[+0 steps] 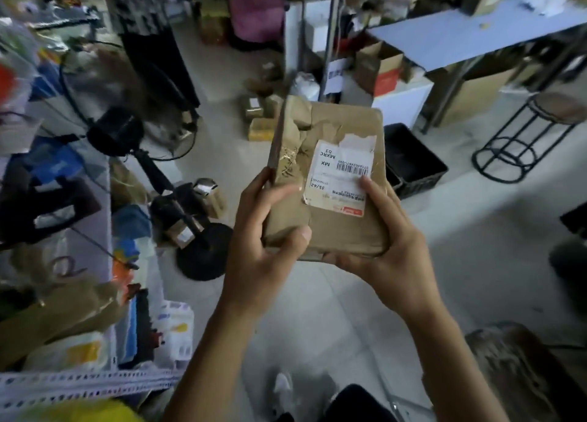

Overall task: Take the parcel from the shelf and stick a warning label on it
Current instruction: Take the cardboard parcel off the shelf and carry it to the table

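Head view: my left hand point(263, 231) and right hand point(386, 247) clamp the brown paper parcel point(330, 180) by its near corners, shipping label point(338, 175) up, leaving the face free for a sticker.

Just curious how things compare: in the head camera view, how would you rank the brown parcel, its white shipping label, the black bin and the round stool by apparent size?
1. Parcel, though nearest the camera.
2. Stool.
3. Black bin, partly hidden.
4. Shipping label.

- Left hand point(266, 231) grips the crumpled brown paper-wrapped parcel point(330, 180) at its near-left edge, thumb on top.
- Right hand point(387, 250) cups the near-right corner, thumb pressing its face.
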`<action>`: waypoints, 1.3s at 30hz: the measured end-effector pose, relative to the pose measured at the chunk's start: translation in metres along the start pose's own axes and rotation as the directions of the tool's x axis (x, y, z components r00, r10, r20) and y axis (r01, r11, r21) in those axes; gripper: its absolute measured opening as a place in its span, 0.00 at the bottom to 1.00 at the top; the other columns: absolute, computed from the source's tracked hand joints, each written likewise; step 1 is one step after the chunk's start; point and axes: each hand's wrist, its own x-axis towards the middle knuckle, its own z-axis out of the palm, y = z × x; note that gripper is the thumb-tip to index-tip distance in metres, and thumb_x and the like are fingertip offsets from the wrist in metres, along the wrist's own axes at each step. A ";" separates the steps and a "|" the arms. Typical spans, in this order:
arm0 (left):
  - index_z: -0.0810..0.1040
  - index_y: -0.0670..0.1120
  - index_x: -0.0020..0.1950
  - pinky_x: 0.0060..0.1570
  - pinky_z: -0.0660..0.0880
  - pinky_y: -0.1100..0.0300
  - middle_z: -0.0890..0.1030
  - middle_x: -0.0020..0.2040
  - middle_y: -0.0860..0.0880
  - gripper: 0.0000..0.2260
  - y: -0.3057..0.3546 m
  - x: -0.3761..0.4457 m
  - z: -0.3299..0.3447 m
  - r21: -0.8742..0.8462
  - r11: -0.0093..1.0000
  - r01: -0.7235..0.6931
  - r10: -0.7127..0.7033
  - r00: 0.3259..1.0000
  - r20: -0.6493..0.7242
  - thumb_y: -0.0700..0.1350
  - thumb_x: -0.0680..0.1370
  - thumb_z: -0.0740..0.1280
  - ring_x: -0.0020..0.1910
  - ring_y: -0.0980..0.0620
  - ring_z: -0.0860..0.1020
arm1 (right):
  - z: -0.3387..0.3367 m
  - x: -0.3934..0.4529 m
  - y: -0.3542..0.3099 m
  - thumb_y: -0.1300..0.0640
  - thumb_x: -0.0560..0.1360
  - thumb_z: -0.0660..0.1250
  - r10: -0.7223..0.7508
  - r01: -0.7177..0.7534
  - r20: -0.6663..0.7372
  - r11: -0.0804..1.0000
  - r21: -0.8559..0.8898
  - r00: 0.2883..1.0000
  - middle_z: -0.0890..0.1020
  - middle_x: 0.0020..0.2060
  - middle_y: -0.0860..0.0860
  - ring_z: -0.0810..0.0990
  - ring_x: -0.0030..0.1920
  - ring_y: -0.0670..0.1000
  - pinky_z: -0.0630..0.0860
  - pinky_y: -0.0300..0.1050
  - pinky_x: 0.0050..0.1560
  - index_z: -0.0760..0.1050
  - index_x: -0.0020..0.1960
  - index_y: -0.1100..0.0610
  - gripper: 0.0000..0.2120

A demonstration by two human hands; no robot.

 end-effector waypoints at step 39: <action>0.77 0.54 0.63 0.71 0.69 0.44 0.70 0.72 0.50 0.20 -0.043 0.450 0.504 -0.419 0.907 -0.045 0.314 0.735 0.601 0.46 0.71 0.67 0.75 0.49 0.67 | -0.350 0.288 0.273 0.51 0.58 0.84 0.173 -0.291 -0.684 0.955 -0.061 0.709 0.65 0.76 0.49 0.67 0.74 0.48 0.72 0.53 0.70 0.69 0.73 0.50 0.46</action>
